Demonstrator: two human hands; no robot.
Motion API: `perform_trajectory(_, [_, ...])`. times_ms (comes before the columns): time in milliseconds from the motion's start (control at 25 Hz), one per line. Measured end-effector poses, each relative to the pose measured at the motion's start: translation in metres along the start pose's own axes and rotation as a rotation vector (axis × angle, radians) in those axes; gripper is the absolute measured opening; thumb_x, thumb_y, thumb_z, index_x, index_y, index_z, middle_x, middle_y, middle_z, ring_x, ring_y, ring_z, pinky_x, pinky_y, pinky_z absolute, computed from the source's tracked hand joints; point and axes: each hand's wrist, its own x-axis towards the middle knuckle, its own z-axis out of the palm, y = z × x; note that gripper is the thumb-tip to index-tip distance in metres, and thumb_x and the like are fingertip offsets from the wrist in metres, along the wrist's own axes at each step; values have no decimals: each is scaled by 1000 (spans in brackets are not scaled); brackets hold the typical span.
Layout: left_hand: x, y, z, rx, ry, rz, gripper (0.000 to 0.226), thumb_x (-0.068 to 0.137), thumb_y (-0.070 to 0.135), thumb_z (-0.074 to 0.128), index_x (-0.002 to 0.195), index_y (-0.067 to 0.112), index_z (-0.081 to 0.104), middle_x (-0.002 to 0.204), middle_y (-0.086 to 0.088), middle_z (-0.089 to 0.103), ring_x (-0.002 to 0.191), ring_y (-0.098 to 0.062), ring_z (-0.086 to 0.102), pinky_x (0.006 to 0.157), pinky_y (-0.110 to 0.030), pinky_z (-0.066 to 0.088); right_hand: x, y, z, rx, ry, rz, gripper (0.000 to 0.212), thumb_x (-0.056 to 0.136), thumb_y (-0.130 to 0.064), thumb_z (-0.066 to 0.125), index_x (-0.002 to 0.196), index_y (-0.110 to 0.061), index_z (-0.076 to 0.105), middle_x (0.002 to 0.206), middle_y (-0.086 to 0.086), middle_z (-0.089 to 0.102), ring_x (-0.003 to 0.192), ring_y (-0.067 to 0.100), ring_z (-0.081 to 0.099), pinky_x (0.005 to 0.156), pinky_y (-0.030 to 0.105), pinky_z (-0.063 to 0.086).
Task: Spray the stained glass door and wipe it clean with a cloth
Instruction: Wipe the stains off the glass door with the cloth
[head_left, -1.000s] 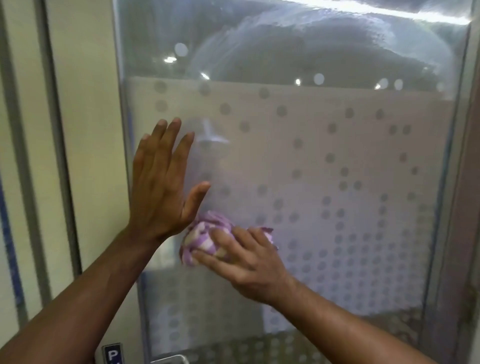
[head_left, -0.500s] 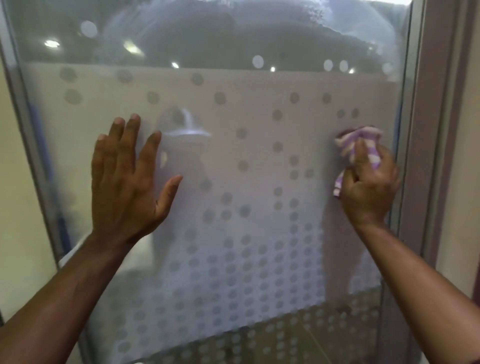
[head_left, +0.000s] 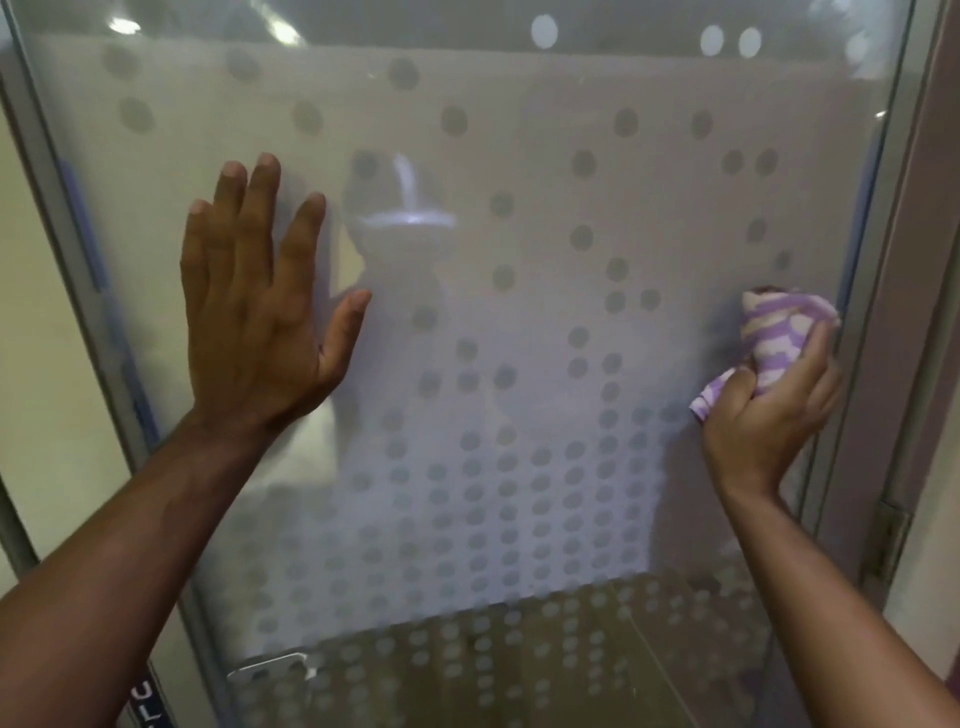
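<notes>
Our left hand lies flat, fingers spread, on the glass; our right hand, well apart, grips the cloth against it.

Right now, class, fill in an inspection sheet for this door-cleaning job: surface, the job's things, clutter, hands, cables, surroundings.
Surface: glass door, frosted film with rows of clear dots, denser toward the bottom; reflections across it; no clear stain can be told apart.
Job's things: purple-and-white cloth, bunched, pressed to the glass near the right edge. No spray bottle in view.
Clutter: nothing seen.
Hands: left hand flat and open on the glass, fingers up; right hand closed on the cloth.
Cables: nothing seen.
Surroundings: metal door frame at right with a hinge lower down; pale wall at left; part of a sign at bottom left, not readable.
</notes>
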Motion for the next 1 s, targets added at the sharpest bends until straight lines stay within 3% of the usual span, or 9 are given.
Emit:
perform_trajectory(240, [2,-1,-1,-13,-27,10,75,111,58,39,168,10,32,176,-27,23,165,-47,20,135,-60,15,-86,-86,11,56,-126,-145,74,90,-10,59,159,2,36,157,30,43,133,42,46,117,46,30])
perform_trajectory(560, [4,-5,-3,-99,-17,26,80,110,63,25,167,8,36,175,-28,27,164,-47,22,136,-52,9,-213,-213,28,117,-357,-371,69,86,-2,68,152,-11,54,150,30,52,115,50,56,98,53,46])
perform_trajectory(680, [5,-6,-5,-152,-26,18,84,109,67,18,167,8,36,175,-27,27,165,-46,21,136,-52,8,-240,-227,28,113,-420,-450,73,90,-3,71,156,-20,46,146,27,58,115,45,60,92,52,48])
perform_trajectory(840, [6,-5,-8,-247,-24,-26,83,109,68,19,165,11,41,176,-23,28,166,-42,20,135,-53,10,-252,-223,23,125,-422,-600,49,97,-8,69,143,-25,65,140,20,66,111,40,65,84,45,48])
perform_trajectory(1000, [6,8,-12,-222,-75,-51,78,109,65,33,166,13,38,178,-23,22,167,-42,15,136,-59,9,-253,-205,14,120,-457,-857,42,102,-18,71,141,-31,67,131,13,72,101,35,69,77,43,50])
